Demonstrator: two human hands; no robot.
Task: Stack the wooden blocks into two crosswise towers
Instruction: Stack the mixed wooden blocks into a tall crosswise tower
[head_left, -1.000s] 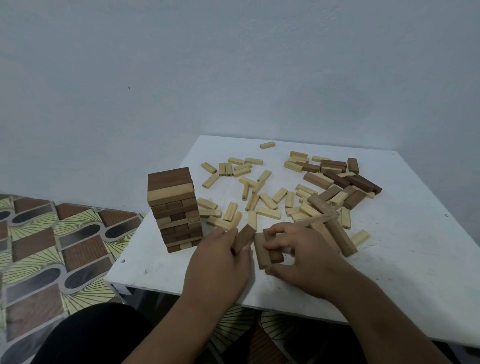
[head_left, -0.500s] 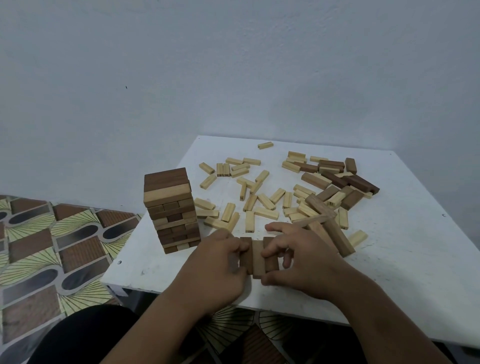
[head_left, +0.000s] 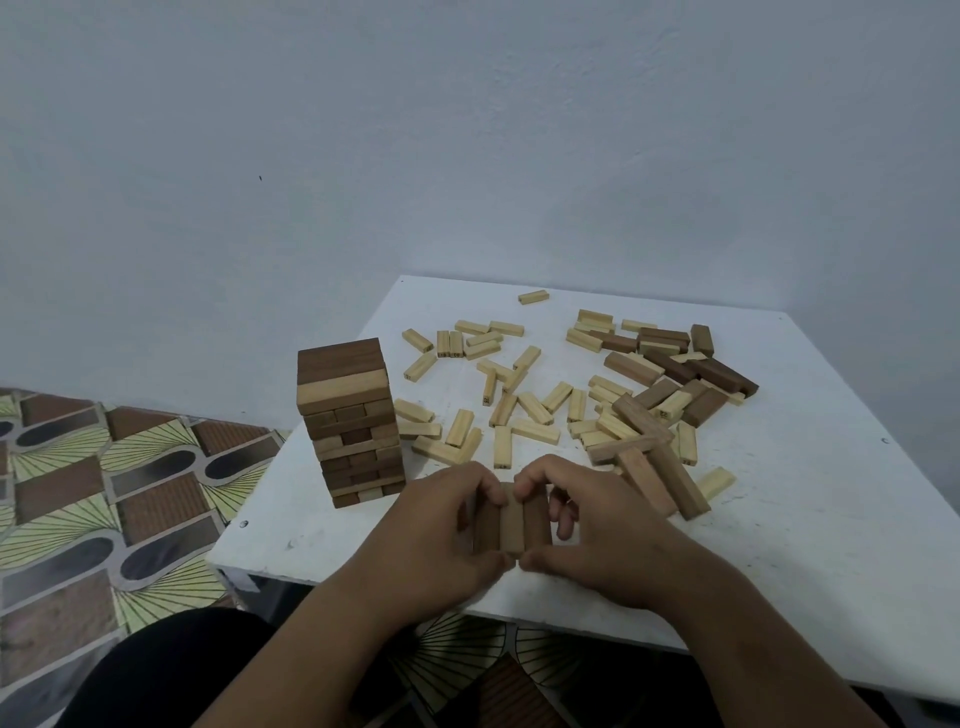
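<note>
left hand (head_left: 436, 535) and right hand (head_left: 597, 540) clamped on three dark blocks (head_left: 511, 522) side by side, near surface (head_left: 831, 545) front edge, right of finished tower (head_left: 348, 421). likely squaring second tower's base layer; next needs three blocks crosswise on top.

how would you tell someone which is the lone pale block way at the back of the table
Start at the white table and look past the finished tower and the scattered blocks to the far edge by the wall. One pale block lies there flat. It stands apart because no other block touches it and it is the farthest from the two hands.
</note>
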